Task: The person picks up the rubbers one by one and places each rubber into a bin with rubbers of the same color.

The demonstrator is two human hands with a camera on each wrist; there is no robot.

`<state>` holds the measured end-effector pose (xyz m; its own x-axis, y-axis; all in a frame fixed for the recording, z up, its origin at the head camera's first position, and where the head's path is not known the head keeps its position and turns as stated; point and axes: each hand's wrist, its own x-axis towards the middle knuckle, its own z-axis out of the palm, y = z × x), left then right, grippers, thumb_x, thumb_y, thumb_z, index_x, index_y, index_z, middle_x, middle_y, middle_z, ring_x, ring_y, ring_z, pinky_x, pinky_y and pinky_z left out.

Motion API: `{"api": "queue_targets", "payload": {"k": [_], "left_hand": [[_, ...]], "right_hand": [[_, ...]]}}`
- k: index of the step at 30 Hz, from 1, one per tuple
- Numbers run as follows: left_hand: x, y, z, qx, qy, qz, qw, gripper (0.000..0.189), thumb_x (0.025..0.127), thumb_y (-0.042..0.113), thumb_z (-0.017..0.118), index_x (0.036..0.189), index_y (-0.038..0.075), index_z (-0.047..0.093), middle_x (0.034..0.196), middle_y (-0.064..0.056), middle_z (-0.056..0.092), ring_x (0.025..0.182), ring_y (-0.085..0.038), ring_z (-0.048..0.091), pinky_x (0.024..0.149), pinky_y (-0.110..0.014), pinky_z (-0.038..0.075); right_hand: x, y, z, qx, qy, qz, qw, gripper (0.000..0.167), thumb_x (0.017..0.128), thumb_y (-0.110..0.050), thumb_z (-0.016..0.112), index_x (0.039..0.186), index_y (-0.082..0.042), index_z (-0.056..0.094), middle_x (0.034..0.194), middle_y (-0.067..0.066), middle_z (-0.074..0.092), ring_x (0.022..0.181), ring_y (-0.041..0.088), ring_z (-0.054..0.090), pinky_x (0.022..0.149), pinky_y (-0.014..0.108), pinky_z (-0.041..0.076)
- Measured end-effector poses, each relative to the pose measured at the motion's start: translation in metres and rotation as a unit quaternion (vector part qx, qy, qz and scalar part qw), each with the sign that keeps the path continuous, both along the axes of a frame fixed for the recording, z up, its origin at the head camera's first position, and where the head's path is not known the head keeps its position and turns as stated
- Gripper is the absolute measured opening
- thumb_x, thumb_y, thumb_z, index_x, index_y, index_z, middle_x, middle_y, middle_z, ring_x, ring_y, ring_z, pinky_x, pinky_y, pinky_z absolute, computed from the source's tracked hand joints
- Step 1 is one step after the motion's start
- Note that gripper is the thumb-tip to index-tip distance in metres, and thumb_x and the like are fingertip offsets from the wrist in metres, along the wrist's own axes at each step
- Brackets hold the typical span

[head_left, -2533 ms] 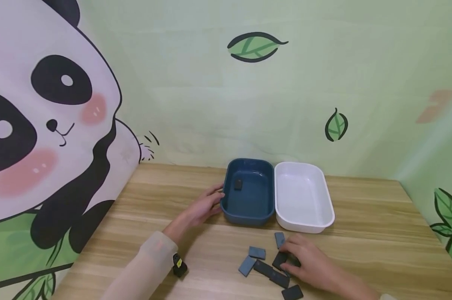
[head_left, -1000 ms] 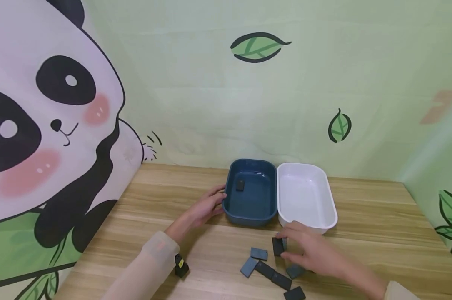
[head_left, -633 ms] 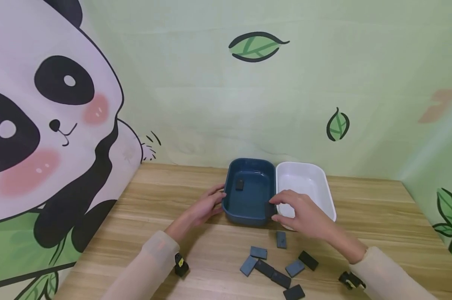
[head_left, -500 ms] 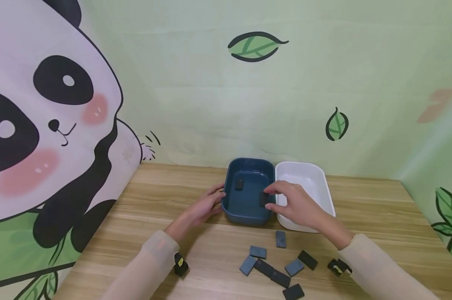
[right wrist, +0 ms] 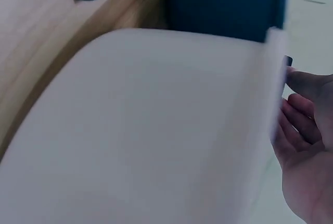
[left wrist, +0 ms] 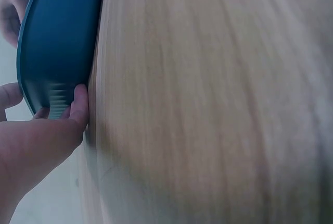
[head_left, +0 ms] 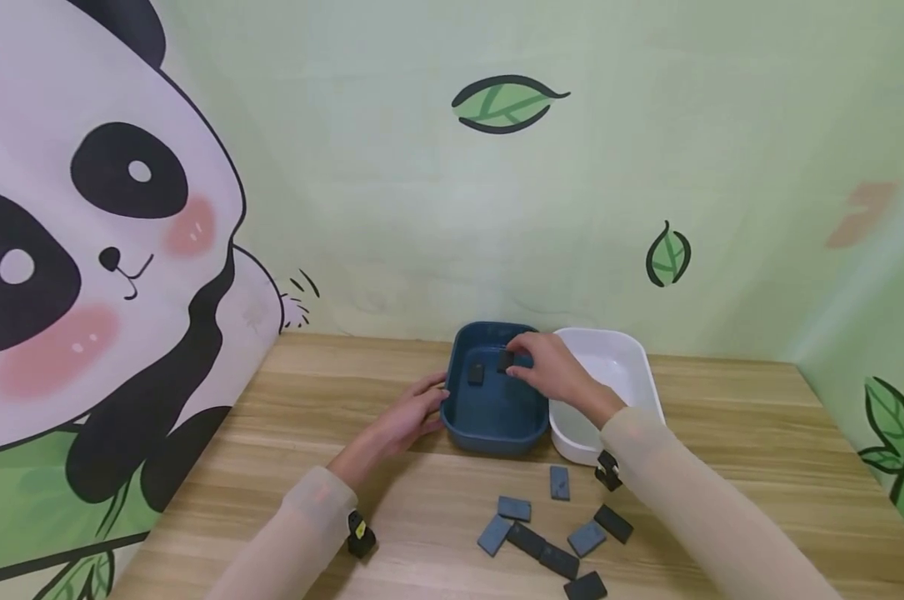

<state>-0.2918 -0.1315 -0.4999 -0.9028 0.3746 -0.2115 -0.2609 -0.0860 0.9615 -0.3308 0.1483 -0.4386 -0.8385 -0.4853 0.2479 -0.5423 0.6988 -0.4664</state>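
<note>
In the head view my right hand [head_left: 552,367] is over the blue tray [head_left: 496,421], with a small black rectangular tile [head_left: 505,360] pinched between thumb and fingers. Another black tile [head_left: 476,374] lies in that tray, just left of the held one. My left hand [head_left: 414,412] rests against the tray's left side, thumb at the rim. The left wrist view has its fingertips [left wrist: 79,104] low on the tray's outer wall. Seen from the right wrist, the white tray [right wrist: 140,125] hides much of the blue one, and only a dark corner of the held tile shows.
A white tray [head_left: 616,354] stands close on the blue tray's right, under the right forearm. On the wooden table in front lie several loose tiles, some blue-grey [head_left: 494,534], some black [head_left: 614,523]. A printed wall rises behind.
My right hand has picked up a black tile from the loose group and carried it up and left over the blue tray. The left hand has stayed at the tray's side.
</note>
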Motion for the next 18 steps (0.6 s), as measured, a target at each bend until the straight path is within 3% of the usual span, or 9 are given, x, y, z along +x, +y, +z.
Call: {"api": "queue_targets", "payload": {"k": [8, 18], "left_hand": [[-0.001, -0.002, -0.002, 0.002, -0.004, -0.003, 1.0000, 0.056, 0.110, 0.013, 0.046, 0.164, 0.007, 0.032, 0.160, -0.025, 0.045, 0.149, -0.035, 0.044, 0.119, -0.054, 0.039], [0.001, 0.000, -0.001, -0.002, 0.010, 0.001, 1.0000, 0.057, 0.110, 0.013, 0.046, 0.164, 0.005, 0.031, 0.162, -0.025, 0.040, 0.150, -0.039, 0.040, 0.120, -0.056, 0.038]], "right_hand": [[-0.022, -0.012, -0.015, 0.053, -0.027, -0.024, 0.9979, 0.034, 0.095, -0.016, 0.080, 0.124, 0.001, 0.072, 0.121, 0.018, 0.073, 0.114, 0.033, 0.068, 0.101, 0.049, 0.055], [-0.028, -0.021, -0.023, 0.078, -0.031, -0.030, 0.9960, 0.031, 0.093, -0.013, 0.082, 0.120, 0.000, 0.074, 0.116, 0.016, 0.075, 0.109, 0.030, 0.069, 0.099, 0.047, 0.056]]}}
